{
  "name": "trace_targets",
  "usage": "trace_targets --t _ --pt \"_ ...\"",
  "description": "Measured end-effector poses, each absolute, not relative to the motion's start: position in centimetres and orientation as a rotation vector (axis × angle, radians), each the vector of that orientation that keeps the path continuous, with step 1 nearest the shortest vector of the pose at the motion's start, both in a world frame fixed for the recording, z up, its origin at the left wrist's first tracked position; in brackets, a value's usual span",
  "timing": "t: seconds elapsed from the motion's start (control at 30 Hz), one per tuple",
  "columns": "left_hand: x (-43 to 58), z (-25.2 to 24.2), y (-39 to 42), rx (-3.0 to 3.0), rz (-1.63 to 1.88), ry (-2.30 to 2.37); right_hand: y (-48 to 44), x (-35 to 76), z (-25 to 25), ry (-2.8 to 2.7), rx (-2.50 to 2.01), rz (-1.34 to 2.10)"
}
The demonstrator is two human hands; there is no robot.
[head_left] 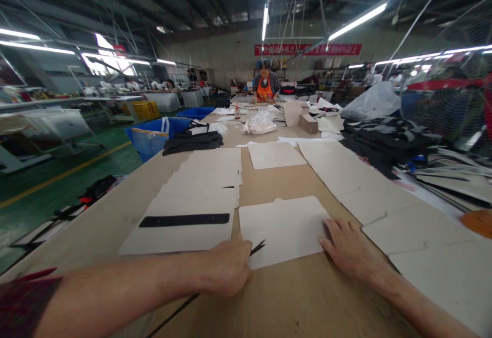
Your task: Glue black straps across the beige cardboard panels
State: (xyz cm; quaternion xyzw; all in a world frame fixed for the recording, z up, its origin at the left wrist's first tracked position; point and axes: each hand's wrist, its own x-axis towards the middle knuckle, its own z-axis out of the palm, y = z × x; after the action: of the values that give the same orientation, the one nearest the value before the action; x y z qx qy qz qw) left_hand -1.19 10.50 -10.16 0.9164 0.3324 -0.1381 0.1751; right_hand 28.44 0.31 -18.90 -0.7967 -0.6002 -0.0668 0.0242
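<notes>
A pale beige panel (286, 227) with rounded corners lies flat on the brown table in front of me. At its lower left corner, my left hand (230, 266) is closed around a thin black piece with a forked end (257, 248); its kind is unclear. A dark cord-like line (177, 315) shows below that wrist; whether it joins the piece is hidden. My right hand (348, 245) rests at the panel's right edge, fingers stretched out and lying flat. To the left, overlapping beige panels (203, 169) fan away, the nearest bearing a black strip (184, 220).
Another beige panel (277, 155) lies farther up the table. More overlapping panels (415, 235) line the right side, beside black fabric (380, 143) and a fan (453, 81). Black cloth pieces (192, 142) and a blue bin (144, 138) are at left. A person (265, 86) stands at the far end.
</notes>
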Motion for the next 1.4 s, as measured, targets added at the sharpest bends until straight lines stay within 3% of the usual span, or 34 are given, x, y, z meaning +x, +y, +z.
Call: trace_targets --t 0.17,0.3,0.43,0.67,1.1,1.4 --pt "-6.8 -7.0 4.9 2.336 -0.463 0.981 -8.1 24.8 -21.7 -1.741 -2.261 -0.393" --pt "-7.5 -6.2 4.4 1.899 -0.247 1.185 -10.4 22.8 -19.8 -1.672 -1.910 -0.464" --pt "-6.2 -7.3 4.3 1.360 -0.107 0.914 -9.3 18.8 -15.1 -1.698 -1.532 -0.111" --pt "-3.8 -8.4 2.0 1.316 0.002 0.724 -7.3 12.8 -12.4 -1.625 -1.325 0.227" --pt "-2.9 -9.6 1.3 1.470 -0.018 0.782 -8.9 13.0 -13.6 -1.377 -1.429 0.537" --pt "-8.3 -10.9 5.4 1.748 -0.052 1.048 -9.5 22.5 -17.0 -0.994 -1.851 0.512"
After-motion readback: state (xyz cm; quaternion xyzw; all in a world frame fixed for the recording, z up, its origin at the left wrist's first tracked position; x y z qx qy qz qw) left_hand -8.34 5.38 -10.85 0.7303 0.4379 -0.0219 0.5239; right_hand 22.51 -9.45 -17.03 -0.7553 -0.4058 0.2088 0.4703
